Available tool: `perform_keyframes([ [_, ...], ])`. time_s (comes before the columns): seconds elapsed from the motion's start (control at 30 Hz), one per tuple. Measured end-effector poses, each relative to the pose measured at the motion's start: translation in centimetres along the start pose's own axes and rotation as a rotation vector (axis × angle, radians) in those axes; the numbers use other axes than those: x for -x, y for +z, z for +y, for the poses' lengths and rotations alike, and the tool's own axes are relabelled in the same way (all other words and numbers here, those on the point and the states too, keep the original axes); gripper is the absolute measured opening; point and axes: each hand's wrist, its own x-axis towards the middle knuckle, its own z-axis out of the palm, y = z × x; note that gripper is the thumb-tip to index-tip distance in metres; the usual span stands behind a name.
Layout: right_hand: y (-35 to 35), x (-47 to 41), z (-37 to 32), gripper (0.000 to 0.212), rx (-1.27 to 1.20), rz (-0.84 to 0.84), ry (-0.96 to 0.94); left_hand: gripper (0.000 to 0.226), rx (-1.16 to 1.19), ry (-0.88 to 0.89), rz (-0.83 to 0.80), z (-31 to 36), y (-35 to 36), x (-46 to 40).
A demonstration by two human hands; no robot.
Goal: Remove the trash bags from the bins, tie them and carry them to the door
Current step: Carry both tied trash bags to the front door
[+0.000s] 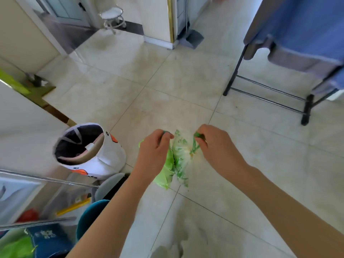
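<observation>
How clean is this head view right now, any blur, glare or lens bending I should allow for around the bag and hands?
Head view: left hand and right hand, each with a grip on the green bag, look slightly soft; the drying rack and the floor tile lines bow from wide-angle distortion; bright daylight washes out the floor, with no hard shadows near the bag.

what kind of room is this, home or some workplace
Most likely a home, perhaps a hallway or living area. It has a pale tiled floor, a drying rack hung with blue cloth, a small white stool near a doorway, and a white fabric bin printed with a cartoon duck.
</observation>
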Motion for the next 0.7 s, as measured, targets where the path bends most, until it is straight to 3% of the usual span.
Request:
perform_keyframes([
  [0.37, -13.2, 8.2, 0.2, 0.008, -0.37, 0.065, 0.442, 0.023, -0.045, -0.103, -0.163, 14.1, 3.6, 3.2],
  [0.7, -19.8, 15.8, 5.6, 0.008, -0.452, 0.371, 0.734, 0.016, -0.047, -0.037, -0.514, 20.0, 10.9, 5.1],
])
